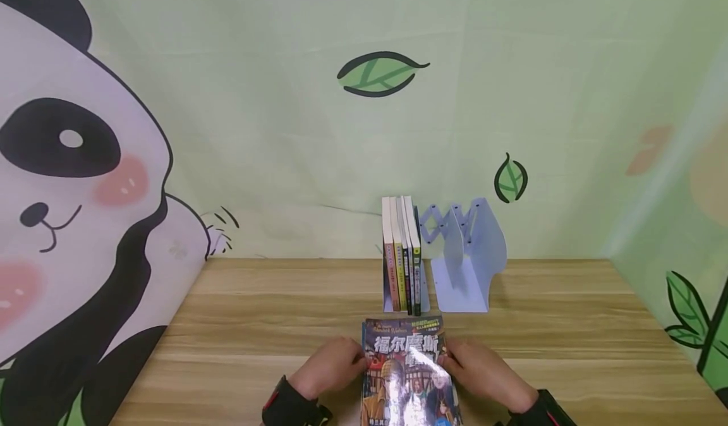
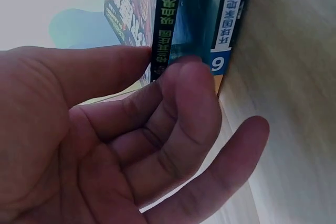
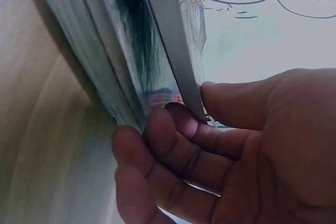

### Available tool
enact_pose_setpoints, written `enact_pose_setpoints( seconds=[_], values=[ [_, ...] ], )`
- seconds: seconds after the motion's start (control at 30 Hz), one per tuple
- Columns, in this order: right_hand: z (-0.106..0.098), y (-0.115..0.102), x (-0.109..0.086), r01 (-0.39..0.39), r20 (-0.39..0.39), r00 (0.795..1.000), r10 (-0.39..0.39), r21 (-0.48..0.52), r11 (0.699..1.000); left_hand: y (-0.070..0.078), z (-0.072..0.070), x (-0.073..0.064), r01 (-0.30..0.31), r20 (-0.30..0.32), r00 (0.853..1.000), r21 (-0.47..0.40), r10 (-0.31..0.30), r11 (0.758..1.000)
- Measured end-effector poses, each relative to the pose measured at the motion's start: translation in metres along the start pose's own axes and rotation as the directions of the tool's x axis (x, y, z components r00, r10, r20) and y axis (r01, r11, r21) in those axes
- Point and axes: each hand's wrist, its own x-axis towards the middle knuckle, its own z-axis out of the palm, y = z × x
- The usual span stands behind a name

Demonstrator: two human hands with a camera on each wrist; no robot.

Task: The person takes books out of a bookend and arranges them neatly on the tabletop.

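Note:
A glossy comic-style book [image 1: 378, 375] with large white Chinese characters lies face up at the table's front, between both hands. My left hand [image 1: 335, 366] pinches its black spine [image 2: 167, 19], thumb on the cover and curled fingers below. On the opposite side my right hand [image 1: 483, 372] grips the page edge [image 3: 170, 35] between thumb and fingers. Underneath is another thick book [image 2: 228, 14] with a blue and white spine label. A wedge-shaped gap shows between the two in the wrist views, so the upper one is partly raised.
Behind the hands, several thin books [image 1: 402, 255] stand upright at the left end of a lavender expandable bookend rack [image 1: 463, 287]. Its right part has bare dividers. The wooden table [image 1: 273, 299] meets a cloth backdrop [image 1: 273, 129] printed with a panda and leaves.

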Motion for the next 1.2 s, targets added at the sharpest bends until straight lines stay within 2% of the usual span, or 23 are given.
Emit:
enact_pose_setpoints(
  seconds=[0.27, 0.6, 0.83, 1.0, 1.2],
  values=[
    [0.006, 0.001, -0.002, -0.007, 0.015, 1.0, 0.007, -0.003, 1.0, 0.001, 0.005, 0.001, 0.038, 0.021, 0.999, 0.015, -0.038, 0.999],
    [0.009, -0.001, 0.0, -0.145, 0.059, 0.988, 0.142, 0.043, 0.989, 0.001, 0.007, 0.002, 0.042, 0.004, 0.999, 0.032, -0.042, 0.999],
    [0.012, -0.002, 0.001, -0.202, 0.035, 0.978, 0.204, -0.044, 0.978, 0.002, 0.006, 0.002, 0.038, -0.012, 0.999, 0.065, -0.037, 0.997],
    [0.01, -0.004, 0.0, -0.19, 0.017, 0.981, 0.191, -0.059, 0.98, 0.004, 0.004, 0.003, 0.035, -0.033, 0.999, 0.078, -0.033, 0.996],
    [0.01, -0.008, -0.002, -0.189, 0.014, 0.982, 0.19, -0.057, 0.98, 0.003, 0.007, 0.001, 0.068, -0.023, 0.997, 0.023, -0.067, 0.997]
  ],
)
